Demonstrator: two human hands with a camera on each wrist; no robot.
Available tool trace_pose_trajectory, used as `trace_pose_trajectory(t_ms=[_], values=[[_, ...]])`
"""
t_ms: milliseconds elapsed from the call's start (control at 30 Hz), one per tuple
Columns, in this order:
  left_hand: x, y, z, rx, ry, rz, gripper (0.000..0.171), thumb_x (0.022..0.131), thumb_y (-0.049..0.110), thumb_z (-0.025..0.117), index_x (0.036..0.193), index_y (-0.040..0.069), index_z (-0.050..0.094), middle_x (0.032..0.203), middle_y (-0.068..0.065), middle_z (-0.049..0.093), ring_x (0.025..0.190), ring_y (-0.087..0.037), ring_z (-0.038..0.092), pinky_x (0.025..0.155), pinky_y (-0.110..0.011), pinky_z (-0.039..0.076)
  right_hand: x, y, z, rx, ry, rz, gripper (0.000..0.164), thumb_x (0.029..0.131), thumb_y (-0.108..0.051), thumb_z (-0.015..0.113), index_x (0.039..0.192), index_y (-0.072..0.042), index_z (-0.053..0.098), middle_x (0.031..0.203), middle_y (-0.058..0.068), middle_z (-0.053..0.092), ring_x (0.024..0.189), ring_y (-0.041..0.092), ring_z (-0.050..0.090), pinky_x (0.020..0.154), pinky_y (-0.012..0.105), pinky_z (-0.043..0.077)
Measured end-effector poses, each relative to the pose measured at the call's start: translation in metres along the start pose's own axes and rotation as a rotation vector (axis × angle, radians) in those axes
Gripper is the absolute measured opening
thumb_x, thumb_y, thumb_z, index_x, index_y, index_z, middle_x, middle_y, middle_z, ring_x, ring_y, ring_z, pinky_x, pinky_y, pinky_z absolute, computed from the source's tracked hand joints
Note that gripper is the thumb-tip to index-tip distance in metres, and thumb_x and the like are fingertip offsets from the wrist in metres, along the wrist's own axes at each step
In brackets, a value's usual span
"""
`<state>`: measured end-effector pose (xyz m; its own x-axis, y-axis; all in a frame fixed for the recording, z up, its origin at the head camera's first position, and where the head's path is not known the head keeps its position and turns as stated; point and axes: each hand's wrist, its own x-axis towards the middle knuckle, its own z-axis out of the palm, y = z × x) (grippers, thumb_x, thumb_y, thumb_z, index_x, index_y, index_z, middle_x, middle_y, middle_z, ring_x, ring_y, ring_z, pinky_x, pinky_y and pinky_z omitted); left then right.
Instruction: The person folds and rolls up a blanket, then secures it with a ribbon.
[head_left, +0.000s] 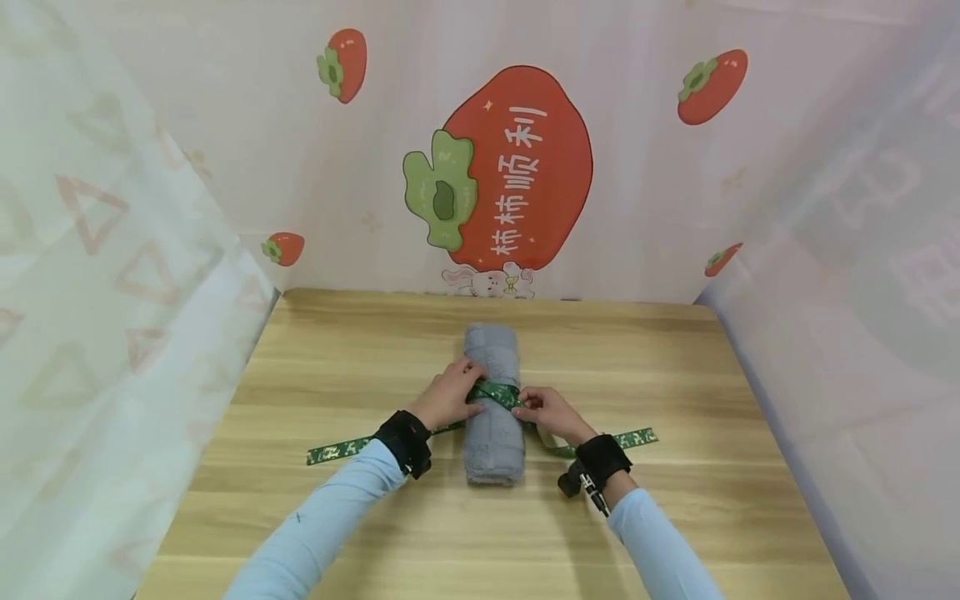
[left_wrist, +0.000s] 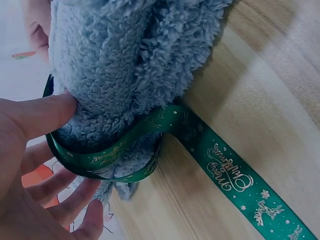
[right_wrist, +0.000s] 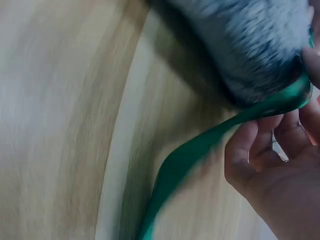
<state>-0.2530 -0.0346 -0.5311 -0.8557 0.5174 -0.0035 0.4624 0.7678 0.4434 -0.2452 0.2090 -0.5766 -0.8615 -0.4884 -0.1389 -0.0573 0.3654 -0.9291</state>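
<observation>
Green ribbon (head_left: pixel 495 393) crosses the middle of the rolled grey-blue towel (head_left: pixel 493 446), whose long axis runs away from the person, so the band lies roughly square to the roll. One loose tail reaches out to the towel's left and the other to its right. Both hands are at the band: the left hand (head_left: pixel 448 396) lies along the towel's left side, thumb against the pile and fingers loosely spread beside the ribbon, while the right hand (head_left: pixel 558 415) pinches the ribbon at the towel's right edge.
</observation>
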Motion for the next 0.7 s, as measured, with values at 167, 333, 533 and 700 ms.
trace_pose_trajectory(t_ms=[167, 333, 533, 700], values=[[0.002, 0.004, 0.0, 0.012, -0.015, 0.004, 0.044, 0.087, 0.024, 0.079, 0.124, 0.011, 0.059, 0.122, -0.011, 0.054, 0.109, -0.029, 0.056, 0.084, -0.049, 0.049, 0.0, -0.003, 0.004, -0.116, 0.058, -0.042, 0.013, 0.094, -0.014, 0.069, 0.09, -0.004, 0.061, 0.081, 0.002, 0.052, 0.072, 0.012, 0.046, 0.07, 0.026, 0.038], [0.001, 0.008, 0.001, 0.02, -0.021, 0.006, 0.045, 0.087, 0.022, 0.079, 0.126, 0.008, 0.059, 0.121, -0.013, 0.054, 0.106, -0.03, 0.057, 0.082, -0.05, 0.05, 0.005, -0.007, 0.011, -0.282, 0.178, -0.105, 0.03, 0.086, -0.01, 0.078, 0.107, -0.007, 0.058, 0.088, 0.011, 0.051, 0.075, 0.015, 0.041, 0.071, 0.03, 0.036], [0.002, 0.008, 0.003, 0.037, -0.017, 0.015, 0.045, 0.086, 0.02, 0.08, 0.124, 0.007, 0.06, 0.121, -0.015, 0.054, 0.107, -0.031, 0.057, 0.083, -0.05, 0.05, 0.014, -0.005, 0.011, -0.35, 0.188, -0.1, 0.033, 0.083, -0.009, 0.08, 0.107, -0.007, 0.057, 0.094, 0.012, 0.05, 0.077, 0.017, 0.04, 0.071, 0.03, 0.036], [0.006, 0.011, 0.002, 0.032, -0.025, -0.003, 0.039, 0.089, 0.027, 0.077, 0.12, 0.009, 0.062, 0.118, -0.013, 0.056, 0.101, -0.028, 0.057, 0.081, -0.045, 0.051, 0.024, -0.004, 0.003, -0.373, 0.149, -0.096, 0.025, 0.084, -0.009, 0.08, 0.088, -0.009, 0.055, 0.086, 0.007, 0.049, 0.07, 0.015, 0.041, 0.068, 0.028, 0.036]])
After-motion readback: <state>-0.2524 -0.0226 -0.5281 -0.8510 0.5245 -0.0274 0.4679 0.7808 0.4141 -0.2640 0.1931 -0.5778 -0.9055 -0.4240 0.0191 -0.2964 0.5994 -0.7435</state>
